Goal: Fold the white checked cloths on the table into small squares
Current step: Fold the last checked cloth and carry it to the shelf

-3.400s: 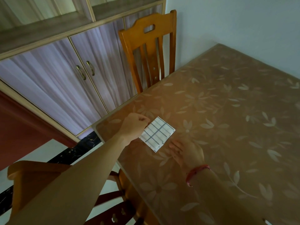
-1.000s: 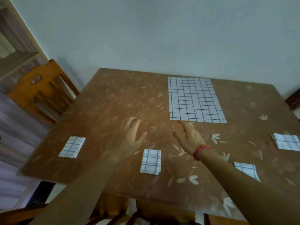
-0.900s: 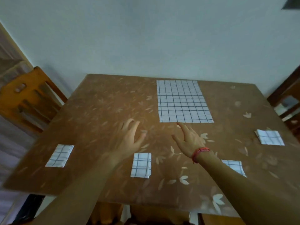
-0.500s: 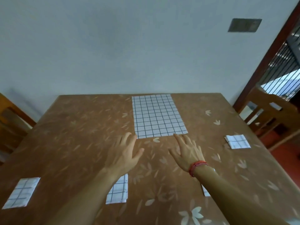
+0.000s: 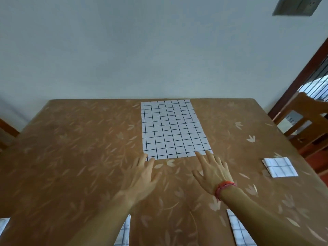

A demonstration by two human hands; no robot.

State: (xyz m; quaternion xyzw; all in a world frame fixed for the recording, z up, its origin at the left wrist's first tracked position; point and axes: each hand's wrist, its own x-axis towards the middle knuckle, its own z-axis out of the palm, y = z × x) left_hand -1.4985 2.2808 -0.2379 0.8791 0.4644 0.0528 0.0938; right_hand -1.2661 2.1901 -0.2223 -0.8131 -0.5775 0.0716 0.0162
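Left hand [image 5: 142,176]: we spread it flat, empty, fingertips at the unfolded cloth's [image 5: 171,128] near corner.
Right hand [image 5: 212,170]: likewise flat, empty, fingertips on its near edge.

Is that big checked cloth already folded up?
No, the big checked cloth lies spread flat and unfolded on the table.

Pale grey-blue wall [image 5: 124,50]; grey socket plate [image 5: 298,6]; brown leaf-patterned table [image 5: 71,148]; wooden chair [image 5: 312,105], right; dark door frame [image 5: 303,75].

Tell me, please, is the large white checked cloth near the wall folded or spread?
Spread: the large white checked cloth lies flat as one full grid, no layered edges showing.
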